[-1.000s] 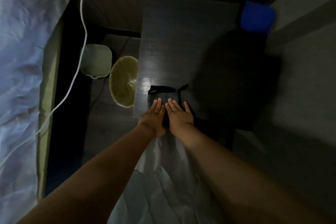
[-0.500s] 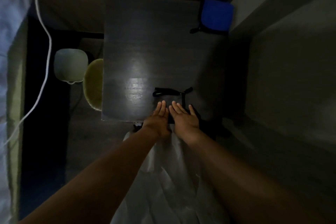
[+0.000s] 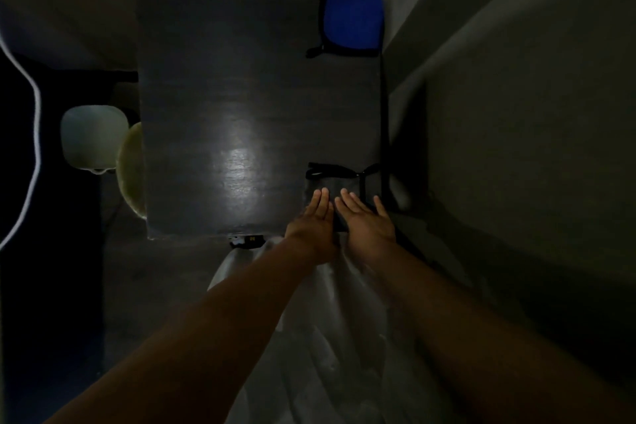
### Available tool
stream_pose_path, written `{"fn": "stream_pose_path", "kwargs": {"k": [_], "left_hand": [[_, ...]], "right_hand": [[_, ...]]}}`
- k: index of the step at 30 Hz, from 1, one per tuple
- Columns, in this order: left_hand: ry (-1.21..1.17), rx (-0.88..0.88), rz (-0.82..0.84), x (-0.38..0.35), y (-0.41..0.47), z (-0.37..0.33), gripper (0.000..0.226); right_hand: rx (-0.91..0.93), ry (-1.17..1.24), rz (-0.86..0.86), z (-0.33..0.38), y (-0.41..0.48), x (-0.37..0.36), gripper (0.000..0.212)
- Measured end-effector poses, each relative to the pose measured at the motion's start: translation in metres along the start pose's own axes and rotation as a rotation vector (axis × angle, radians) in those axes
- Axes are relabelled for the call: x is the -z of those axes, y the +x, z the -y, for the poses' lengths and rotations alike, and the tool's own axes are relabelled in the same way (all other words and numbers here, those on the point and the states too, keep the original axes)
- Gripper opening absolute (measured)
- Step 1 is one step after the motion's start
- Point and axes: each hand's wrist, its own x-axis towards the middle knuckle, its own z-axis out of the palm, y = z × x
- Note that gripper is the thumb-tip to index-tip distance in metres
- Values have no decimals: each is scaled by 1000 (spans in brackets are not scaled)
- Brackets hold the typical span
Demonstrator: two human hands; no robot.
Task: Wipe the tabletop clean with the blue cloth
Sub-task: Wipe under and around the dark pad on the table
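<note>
A folded blue cloth (image 3: 352, 22) with a black edge and loop lies at the far right corner of the dark tabletop (image 3: 223, 86). Near the table's front right corner lies a dark cloth (image 3: 339, 179) with black trim. My left hand (image 3: 315, 220) and my right hand (image 3: 366, 220) rest flat on that dark cloth, side by side, fingers stretched forward. Neither hand touches the blue cloth, which lies far beyond them.
A wall (image 3: 516, 113) runs along the table's right side. Left of the table stand a pale square container (image 3: 93, 136) and a yellowish round basin (image 3: 132, 169) on the floor. A white cable (image 3: 34, 134) hangs at far left. White fabric (image 3: 327, 337) lies below my arms.
The view has swung so the table sits more central and the blue cloth shows fully. Both hands stay flat on the dark cloth, now closer to the table's right edge.
</note>
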Motion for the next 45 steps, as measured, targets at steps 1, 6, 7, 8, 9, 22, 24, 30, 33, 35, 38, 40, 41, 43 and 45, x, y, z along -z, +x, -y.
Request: {"fn": "stream_pose_path", "kwargs": {"k": [1, 6, 7, 8, 9, 22, 24, 30, 33, 35, 38, 40, 41, 43, 45], "left_hand": [[3, 1, -6, 0, 2, -5, 87], [26, -10, -3, -1, 11, -25, 90], [25, -17, 3, -1, 12, -28, 90], [20, -27, 5, -1, 14, -32, 89], [10, -33, 5, -2, 15, -35, 89], [239, -45, 47, -23, 0, -40, 95], [227, -62, 56, -28, -5, -39, 94], [247, -50, 53, -36, -16, -45, 89], [248, -8, -19, -31, -12, -49, 83], [252, 12, -3, -30, -9, -41, 81], [263, 29, 6, -32, -11, -24, 80], [266, 44, -9, -37, -15, -16, 78], [286, 55, -13, -39, -18, -13, 77], [330, 79, -18, -43, -25, -5, 76], [339, 105, -12, -44, -32, 4, 77]], "right_hand": [[-1, 8, -7, -5, -1, -1, 72], [-22, -9, -16, -27, -3, -8, 71], [-31, -20, -23, -31, -3, -9, 70], [-39, -22, -31, -35, -3, -12, 69], [-41, -15, -41, -38, -4, -13, 68], [15, 56, -7, -41, -10, -24, 65], [37, 60, -4, -40, -17, -31, 65], [37, 37, -21, -35, -31, -47, 65], [16, 1, -10, -32, -29, -49, 82], [16, -33, 23, -30, -27, -47, 70], [30, -74, 32, -27, -29, -41, 68], [49, -76, 29, -23, -30, -38, 66], [61, -75, 21, -18, -30, -38, 66], [68, -75, 3, -5, -28, -40, 66], [70, -49, 7, 13, -25, -41, 67]]}}
